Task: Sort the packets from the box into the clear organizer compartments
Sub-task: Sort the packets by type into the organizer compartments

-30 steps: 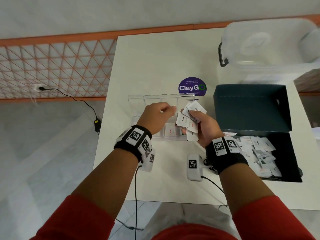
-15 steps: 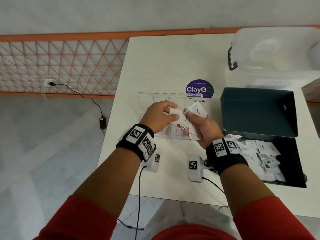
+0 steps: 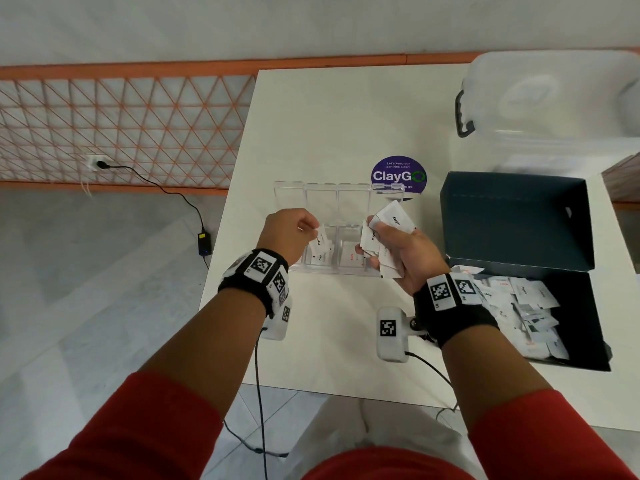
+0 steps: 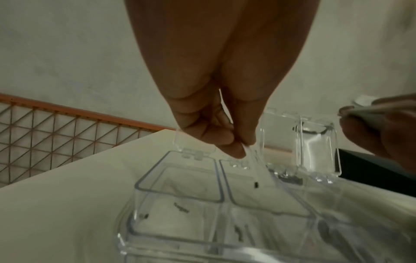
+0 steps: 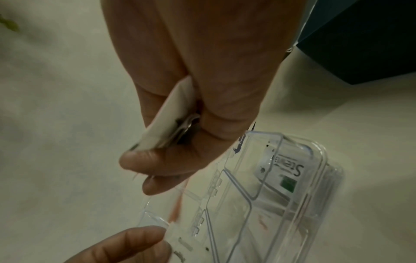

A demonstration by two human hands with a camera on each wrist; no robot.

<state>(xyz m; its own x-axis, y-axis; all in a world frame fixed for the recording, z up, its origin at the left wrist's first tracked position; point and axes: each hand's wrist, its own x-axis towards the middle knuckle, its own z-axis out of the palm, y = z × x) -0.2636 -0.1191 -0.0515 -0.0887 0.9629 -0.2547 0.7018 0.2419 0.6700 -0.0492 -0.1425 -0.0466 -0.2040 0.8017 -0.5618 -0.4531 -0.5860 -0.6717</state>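
A clear organizer (image 3: 320, 199) with raised lids stands mid-table; its near compartments hold white packets (image 3: 349, 259). My left hand (image 3: 294, 233) pinches one white packet (image 3: 321, 240) by its top edge, hanging over a near-left compartment (image 4: 180, 181); the pinch (image 4: 238, 147) shows in the left wrist view. My right hand (image 3: 398, 252) grips a bunch of white packets (image 3: 393, 220) just right of the organizer; the wrist view shows them (image 5: 166, 124) clamped between thumb and fingers. The dark box (image 3: 585, 317) at right holds several more packets (image 3: 523, 313).
A purple ClayGo sticker (image 3: 398, 174) lies behind the organizer. A translucent lidded tub (image 3: 554, 105) sits at the back right. The box's upright lid (image 3: 516, 220) stands close to my right hand. The table's left edge (image 3: 221, 216) drops to the floor, with a cable there.
My left hand has drawn one packet out of the right hand's bunch and carried it left, over the organizer's near-left compartments. The right hand stays with its bunch.
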